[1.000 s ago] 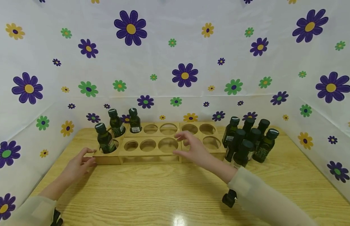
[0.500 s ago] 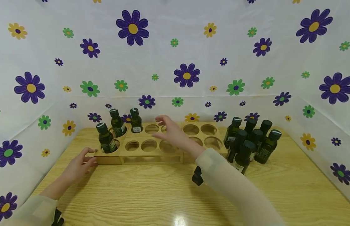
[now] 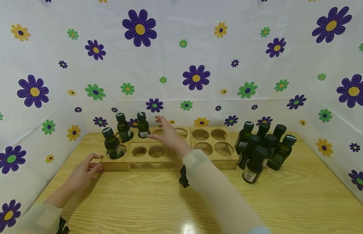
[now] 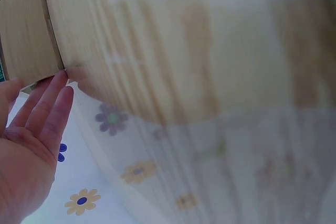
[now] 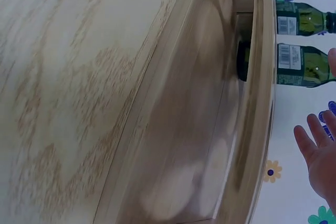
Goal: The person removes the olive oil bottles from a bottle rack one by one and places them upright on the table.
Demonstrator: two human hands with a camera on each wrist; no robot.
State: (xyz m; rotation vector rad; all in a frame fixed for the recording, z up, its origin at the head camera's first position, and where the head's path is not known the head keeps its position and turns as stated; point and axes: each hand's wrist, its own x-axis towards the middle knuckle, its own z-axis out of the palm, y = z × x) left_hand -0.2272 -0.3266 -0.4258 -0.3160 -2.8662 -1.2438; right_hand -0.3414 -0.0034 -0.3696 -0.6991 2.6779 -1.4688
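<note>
A wooden rack (image 3: 114,166) with round holes stretches across the table. Three small dark green glass bottles stand in it: one front left (image 3: 113,149), one behind that (image 3: 124,130), and one in the back row (image 3: 143,126). My left hand (image 3: 83,174) touches the rack's left end; in the left wrist view the fingers (image 4: 50,108) lie nearly straight against its corner. My right hand (image 3: 171,136) reaches over the rack just right of the back-row bottle, thumb and fingers spread, holding nothing. The right wrist view shows that bottle (image 5: 302,66) upright in its hole, with fingers (image 5: 310,148) apart from it.
Several more green bottles (image 3: 253,165) stand clustered on the wooden table (image 3: 158,201) at the rack's right end. A white cloth with flowers (image 3: 169,58) hangs behind and along both sides. Black straps (image 3: 183,177) sit at the wrists.
My right hand has moved left along the rack, from its right-middle holes to beside the back-row bottle, fingers still spread. My left hand stays at the rack's left end.
</note>
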